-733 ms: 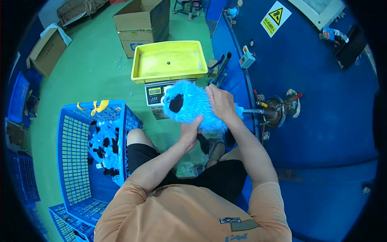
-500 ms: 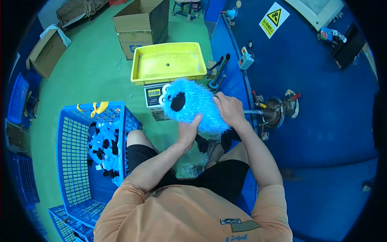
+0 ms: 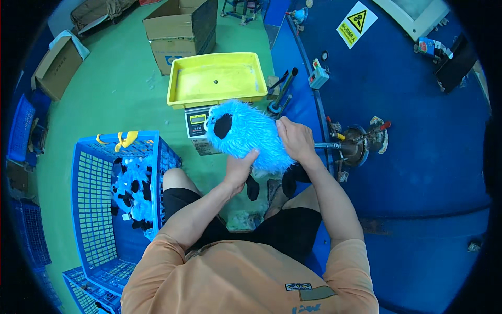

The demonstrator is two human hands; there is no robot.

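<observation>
A furry blue plush toy [image 3: 255, 131] with a black mouth patch lies across both hands, its head end to the left. White eyes show only partly at its far left edge, and black limbs hang beneath it. My left hand [image 3: 239, 168] grips its near side, thumb on the fur and the other fingers out of sight below. At the toy's right end my right hand [image 3: 296, 138] is closed on the fur, close to a metal tube [image 3: 326, 145] that sticks out of a blue machine. Whether the tube's tip is inside the toy is hidden by my hand.
To the left, a blue plastic crate [image 3: 94, 209] holds several blue-and-black plush pieces. A yellow tray [image 3: 183, 97] rests on a scale [image 3: 197, 119] ahead. Farther off stands a cardboard box [image 3: 172, 44]. The machine panel [image 3: 413, 157] with valves walls off the right.
The plush toy has rolled so its eyes turn away and the mouth patch shifts left and up. My left hand has moved slightly left with it; my right hand stays by the tube.
</observation>
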